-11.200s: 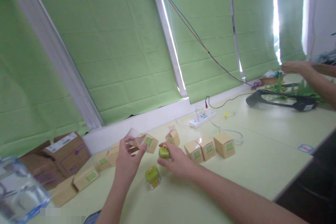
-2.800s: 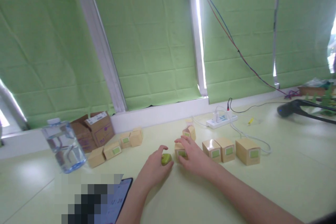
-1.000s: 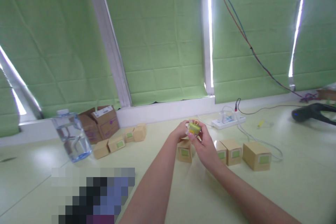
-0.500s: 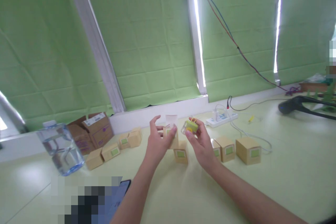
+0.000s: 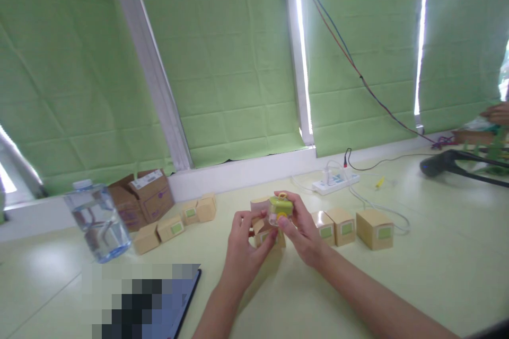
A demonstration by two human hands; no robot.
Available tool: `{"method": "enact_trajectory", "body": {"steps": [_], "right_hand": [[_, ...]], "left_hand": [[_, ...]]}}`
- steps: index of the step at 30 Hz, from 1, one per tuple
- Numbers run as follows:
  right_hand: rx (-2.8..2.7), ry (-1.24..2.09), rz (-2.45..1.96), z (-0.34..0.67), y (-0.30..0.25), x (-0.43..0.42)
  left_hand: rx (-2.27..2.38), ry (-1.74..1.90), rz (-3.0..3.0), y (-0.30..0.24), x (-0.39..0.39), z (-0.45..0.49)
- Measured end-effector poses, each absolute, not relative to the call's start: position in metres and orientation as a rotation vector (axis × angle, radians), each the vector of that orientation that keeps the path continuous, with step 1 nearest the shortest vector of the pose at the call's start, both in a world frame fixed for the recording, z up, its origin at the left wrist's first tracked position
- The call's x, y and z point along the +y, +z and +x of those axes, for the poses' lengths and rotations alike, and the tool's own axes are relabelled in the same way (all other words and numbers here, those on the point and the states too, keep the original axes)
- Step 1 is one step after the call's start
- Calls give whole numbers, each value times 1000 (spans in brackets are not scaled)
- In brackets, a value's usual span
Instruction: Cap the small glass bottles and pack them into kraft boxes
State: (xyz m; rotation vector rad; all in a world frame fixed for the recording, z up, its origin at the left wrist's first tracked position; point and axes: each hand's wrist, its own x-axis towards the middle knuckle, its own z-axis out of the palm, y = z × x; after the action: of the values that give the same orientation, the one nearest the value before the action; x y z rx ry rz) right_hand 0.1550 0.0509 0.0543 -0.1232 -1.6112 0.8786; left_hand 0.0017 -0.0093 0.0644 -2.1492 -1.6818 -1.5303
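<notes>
Right grip [image 5: 299, 228] pinching small green-lidded jar [image 5: 280, 208] just above open carton [image 5: 262, 225]; left grip [image 5: 246, 241] clamped on that carton, held over counter [image 5: 397, 280]. Jar at carton mouth, not yet inside. Three closed cartons [image 5: 348, 228] lined up right, more cartons [image 5: 175, 225] left. Flaps unclosed.

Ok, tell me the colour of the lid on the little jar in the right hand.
Green, with a yellowish loop on top; the small jar in the right hand shows best in the head view.
</notes>
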Motion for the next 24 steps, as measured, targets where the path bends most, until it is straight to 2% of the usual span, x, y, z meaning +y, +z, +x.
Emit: {"method": "enact_trajectory", "body": {"steps": [8, 14, 24], "right_hand": [[-1674, 665, -260, 158, 56, 56], [-1772, 497, -270, 163, 61, 60], [-1834, 525, -230, 163, 63, 63]], "left_hand": [[-1739, -1700, -2153, 54, -4, 3], [-1703, -1660, -2161, 53, -5, 3], [-1704, -1704, -2195, 58, -8, 5]]}}
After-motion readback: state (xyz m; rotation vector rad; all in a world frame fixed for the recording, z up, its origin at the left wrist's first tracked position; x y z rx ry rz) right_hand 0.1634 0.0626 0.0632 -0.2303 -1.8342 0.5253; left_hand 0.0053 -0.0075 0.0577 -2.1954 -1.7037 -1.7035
